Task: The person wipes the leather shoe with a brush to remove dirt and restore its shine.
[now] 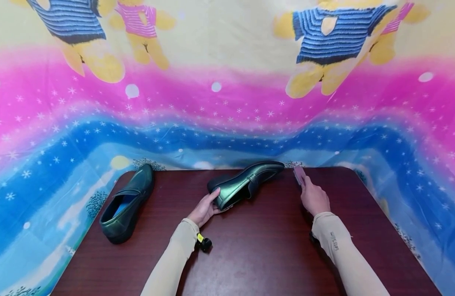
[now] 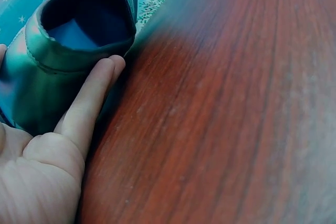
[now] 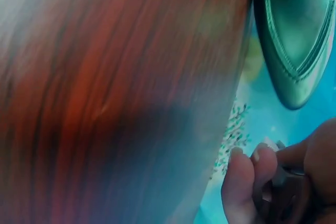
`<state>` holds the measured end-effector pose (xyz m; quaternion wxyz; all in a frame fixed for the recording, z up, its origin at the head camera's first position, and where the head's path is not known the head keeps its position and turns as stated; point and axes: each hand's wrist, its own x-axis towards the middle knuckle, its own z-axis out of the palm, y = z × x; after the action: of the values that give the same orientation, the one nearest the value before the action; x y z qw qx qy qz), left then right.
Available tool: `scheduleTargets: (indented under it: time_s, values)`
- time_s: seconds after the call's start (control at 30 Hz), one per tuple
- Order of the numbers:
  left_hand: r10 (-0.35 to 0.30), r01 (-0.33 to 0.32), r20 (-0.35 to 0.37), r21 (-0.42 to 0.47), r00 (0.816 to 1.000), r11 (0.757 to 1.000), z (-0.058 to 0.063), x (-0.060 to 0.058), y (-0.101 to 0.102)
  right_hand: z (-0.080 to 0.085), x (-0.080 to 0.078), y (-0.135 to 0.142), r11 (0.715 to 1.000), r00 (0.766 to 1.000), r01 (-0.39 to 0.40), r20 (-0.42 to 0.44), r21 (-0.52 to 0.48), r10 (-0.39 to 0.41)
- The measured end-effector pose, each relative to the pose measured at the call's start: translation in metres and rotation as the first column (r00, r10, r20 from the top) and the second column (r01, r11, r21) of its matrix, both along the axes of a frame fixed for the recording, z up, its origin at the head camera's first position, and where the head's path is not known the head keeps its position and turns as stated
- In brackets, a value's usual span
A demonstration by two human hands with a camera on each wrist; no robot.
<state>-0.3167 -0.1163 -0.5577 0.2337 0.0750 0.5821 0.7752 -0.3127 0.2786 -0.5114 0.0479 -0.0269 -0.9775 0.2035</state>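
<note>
A dark green, shiny loafer is tilted on its side near the table's back edge, with its toe pointing right. My left hand grips it at the heel, thumb on one side and fingers beneath. In the left wrist view the loafer's opening and blue insole show above the fingers of my left hand. My right hand holds a slim pinkish object, perhaps a brush, to the right of the toe and apart from it. Fingers of the right hand hide most of that object in the right wrist view.
A matching green loafer stands upright at the table's left side, toe toward the back. The table has a dark red wood-grain top. A printed cloth with bears and snowflakes hangs behind and around it.
</note>
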Motion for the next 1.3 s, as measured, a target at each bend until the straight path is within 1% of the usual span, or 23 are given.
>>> scheduleTargets:
  time_s: [0.13,0.27,0.37,0.53,0.63,0.87,1.07,1.17,1.23,1.3]
  values:
    - [0.000,0.000,-0.008,-0.006,1.000,1.000,0.000,0.000,0.000,-0.003,0.001,0.010,1.000,0.999,0.004,0.039,0.013,-0.004]
    - [-0.008,0.007,-0.014,-0.009,1.000,1.000,-0.001,0.000,0.000,-0.006,0.005,0.020,1.000,0.998,0.017,0.061,0.006,-0.017]
    - [-0.008,0.008,-0.022,-0.017,1.000,1.000,-0.002,0.000,0.000,-0.007,0.009,0.026,1.000,0.997,0.012,0.077,0.005,-0.012]
    - [0.007,-0.009,-0.031,-0.037,0.999,0.999,-0.005,0.000,0.003,-0.008,0.011,0.031,1.000,0.994,-0.002,0.113,0.024,-0.001]
    - [0.020,-0.021,-0.027,-0.045,0.999,0.999,-0.006,0.000,0.004,-0.007,0.011,0.031,0.999,0.994,0.002,0.113,0.047,-0.008]
    - [0.030,-0.033,-0.032,-0.079,0.999,0.996,-0.002,0.002,0.005,-0.008,0.011,0.031,0.997,0.994,0.008,0.109,0.079,-0.016]
    - [0.072,-0.074,-0.025,-0.100,0.997,0.992,0.002,0.007,0.010,-0.010,0.011,0.031,0.993,0.990,0.037,0.133,0.110,-0.051]
    - [0.093,-0.094,-0.015,-0.107,0.996,0.990,0.003,0.010,0.012,-0.009,0.012,0.029,0.988,0.993,0.051,0.099,0.145,-0.065]
    - [0.105,-0.105,-0.006,-0.103,0.994,0.989,0.004,0.012,0.014,-0.009,0.012,0.026,0.985,0.998,0.056,0.030,0.162,-0.061]
    - [0.115,-0.114,0.008,-0.097,0.993,0.989,0.005,0.013,0.016,-0.007,0.012,0.018,0.986,0.997,0.049,-0.066,0.160,-0.039]
